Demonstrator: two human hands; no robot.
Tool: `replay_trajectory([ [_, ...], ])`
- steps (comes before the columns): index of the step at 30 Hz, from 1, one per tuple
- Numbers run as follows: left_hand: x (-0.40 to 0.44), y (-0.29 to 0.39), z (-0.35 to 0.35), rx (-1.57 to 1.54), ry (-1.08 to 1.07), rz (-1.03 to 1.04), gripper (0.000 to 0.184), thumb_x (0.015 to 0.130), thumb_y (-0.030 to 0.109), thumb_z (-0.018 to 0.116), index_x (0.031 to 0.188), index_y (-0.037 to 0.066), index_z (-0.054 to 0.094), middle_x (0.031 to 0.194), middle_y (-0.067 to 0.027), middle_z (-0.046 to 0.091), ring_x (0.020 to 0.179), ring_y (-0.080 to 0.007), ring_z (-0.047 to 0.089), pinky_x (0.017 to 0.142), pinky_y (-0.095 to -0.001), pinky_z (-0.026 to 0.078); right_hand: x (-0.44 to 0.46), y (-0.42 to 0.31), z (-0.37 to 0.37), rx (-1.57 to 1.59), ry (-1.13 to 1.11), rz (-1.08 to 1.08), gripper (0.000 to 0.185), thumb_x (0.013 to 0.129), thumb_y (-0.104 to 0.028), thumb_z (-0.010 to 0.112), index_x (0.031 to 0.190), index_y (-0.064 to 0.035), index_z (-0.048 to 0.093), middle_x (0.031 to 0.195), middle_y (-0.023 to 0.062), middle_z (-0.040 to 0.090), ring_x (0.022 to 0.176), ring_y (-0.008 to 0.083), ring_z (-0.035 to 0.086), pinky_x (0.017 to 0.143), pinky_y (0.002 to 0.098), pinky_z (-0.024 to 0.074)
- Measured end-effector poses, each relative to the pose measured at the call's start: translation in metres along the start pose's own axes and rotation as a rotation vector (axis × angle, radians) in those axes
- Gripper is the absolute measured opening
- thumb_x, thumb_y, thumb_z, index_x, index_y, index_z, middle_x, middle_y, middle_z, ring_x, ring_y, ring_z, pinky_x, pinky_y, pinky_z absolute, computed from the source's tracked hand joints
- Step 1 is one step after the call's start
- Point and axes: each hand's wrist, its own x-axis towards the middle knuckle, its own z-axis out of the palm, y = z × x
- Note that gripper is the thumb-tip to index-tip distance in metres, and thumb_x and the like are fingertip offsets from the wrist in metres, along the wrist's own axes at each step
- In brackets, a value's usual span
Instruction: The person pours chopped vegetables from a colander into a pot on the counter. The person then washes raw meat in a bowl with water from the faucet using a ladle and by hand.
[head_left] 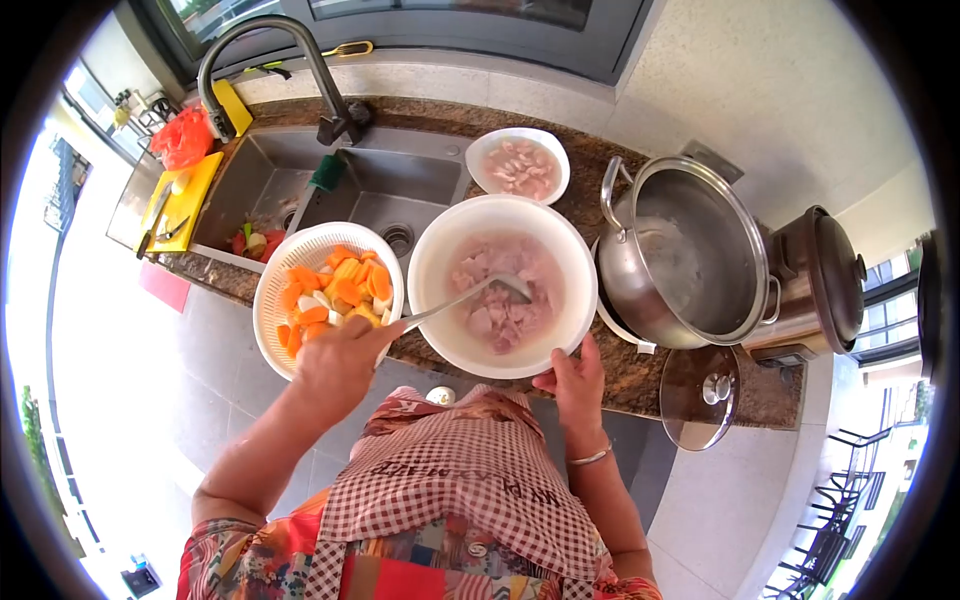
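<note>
My left hand is closed around the handle of a metal ladle. The ladle's head dips into pale pink raw meat pieces, which lie in cloudy liquid inside a large white bowl. At the bowl's near right edge, my right hand grips the rim, thumb on top. Left of this bowl, partly behind my left forearm and hand, stands a white colander holding cut carrots and paler chunks. A smaller white bowl behind the large one contains more pale meat pieces in liquid.
A steel pot with water inside stands to the right, near a brown-lidded cooker. Its glass lid rests at the counter's front edge. At the back left are a double sink, a faucet and a yellow cutting board with knives.
</note>
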Motion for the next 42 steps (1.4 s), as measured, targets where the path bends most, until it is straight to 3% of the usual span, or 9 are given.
replay_trajectory([
  [5, 0.022, 0.009, 0.022, -0.05, 0.078, -0.02, 0.047, 0.087, 0.002, 0.063, 0.131, 0.018, 0.069, 0.091, -0.0082, 0.063, 0.071, -0.0287, 0.069, 0.061, -0.0424, 0.057, 0.001, 0.001, 0.0, -0.025, -0.012, -0.01, 0.057, 0.101, -0.005, 0.057, 0.151, 0.0073, 0.032, 0.087, 0.0131, 0.072, 0.063, 0.0166, 0.07, 0.056, 0.0283, 0.0601],
  [7, 0.031, 0.004, 0.021, -0.006, 0.093, -0.028, 0.047, 0.089, 0.003, 0.063, 0.132, 0.018, 0.068, 0.091, -0.0089, 0.064, 0.071, -0.0296, 0.069, 0.061, -0.0433, 0.057, 0.0, 0.003, 0.002, -0.046, 0.018, 0.001, 0.055, 0.102, -0.006, 0.057, 0.152, 0.0015, 0.036, 0.09, 0.0111, 0.073, 0.062, 0.0144, 0.069, 0.057, 0.0266, 0.0601],
  [10, 0.031, -0.006, 0.027, 0.091, -0.006, -0.117, 0.042, 0.091, 0.004, 0.065, 0.131, 0.018, 0.069, 0.088, -0.0102, 0.064, 0.071, -0.0328, 0.067, 0.06, -0.0446, 0.055, -0.001, 0.006, 0.002, -0.037, 0.031, 0.0, 0.055, 0.102, -0.007, 0.056, 0.153, -0.0012, 0.037, 0.091, 0.0103, 0.074, 0.062, 0.0136, 0.069, 0.057, 0.0257, 0.0601],
  [19, -0.021, 0.009, -0.068, -0.099, -0.163, -0.105, 0.031, 0.091, 0.003, 0.066, 0.12, 0.012, 0.073, 0.096, -0.0094, 0.07, 0.081, -0.0296, 0.072, 0.069, -0.0406, 0.058, -0.001, 0.004, 0.002, 0.001, 0.032, 0.006, 0.057, 0.102, -0.007, 0.057, 0.154, 0.0007, 0.035, 0.091, 0.011, 0.073, 0.062, 0.0141, 0.069, 0.056, 0.0257, 0.0599],
  [22, -0.021, 0.009, -0.061, -0.044, -0.17, -0.017, 0.032, 0.091, 0.003, 0.067, 0.121, 0.013, 0.073, 0.091, -0.0085, 0.068, 0.077, -0.0292, 0.071, 0.065, -0.0404, 0.057, 0.001, 0.0, 0.0, -0.054, 0.015, 0.027, 0.057, 0.102, -0.007, 0.057, 0.154, 0.0006, 0.035, 0.091, 0.0109, 0.073, 0.061, 0.0138, 0.069, 0.056, 0.0255, 0.0599],
  [25, -0.009, 0.0, -0.011, 0.014, -0.032, 0.136, 0.036, 0.087, 0.002, 0.065, 0.118, 0.017, 0.075, 0.083, -0.0049, 0.063, 0.064, -0.0254, 0.067, 0.058, -0.0368, 0.056, 0.002, -0.001, 0.001, -0.045, -0.003, 0.012, 0.049, 0.101, -0.005, 0.058, 0.147, 0.0021, 0.04, 0.088, 0.0104, 0.073, 0.06, 0.0143, 0.069, 0.054, 0.0258, 0.0591],
  [29, 0.013, 0.005, 0.031, 0.044, 0.044, 0.054, 0.042, 0.084, 0.0, 0.065, 0.122, 0.017, 0.074, 0.084, -0.0047, 0.061, 0.065, -0.0239, 0.066, 0.056, -0.0365, 0.056, 0.004, 0.001, 0.001, -0.001, -0.006, -0.014, 0.049, 0.101, -0.005, 0.058, 0.147, 0.0016, 0.041, 0.085, 0.0099, 0.072, 0.059, 0.0146, 0.069, 0.053, 0.0261, 0.0585],
  [35, 0.014, 0.002, 0.037, 0.015, 0.181, 0.072, 0.045, 0.083, -0.001, 0.065, 0.124, 0.016, 0.074, 0.087, -0.0057, 0.061, 0.066, -0.0239, 0.066, 0.056, -0.0374, 0.056, 0.001, 0.002, 0.001, -0.023, 0.031, 0.027, 0.058, 0.101, -0.005, 0.058, 0.153, 0.0031, 0.035, 0.091, 0.0118, 0.073, 0.062, 0.0151, 0.07, 0.055, 0.0271, 0.0595],
  [42, -0.002, -0.008, 0.007, 0.064, 0.039, 0.029, 0.039, 0.083, -0.002, 0.065, 0.117, 0.015, 0.076, 0.083, -0.0062, 0.061, 0.067, -0.025, 0.066, 0.059, -0.0381, 0.056, 0.001, 0.0, 0.001, -0.043, 0.021, 0.015, 0.056, 0.102, -0.007, 0.056, 0.154, -0.0008, 0.037, 0.093, 0.0103, 0.073, 0.062, 0.0125, 0.068, 0.057, 0.0254, 0.0597],
])
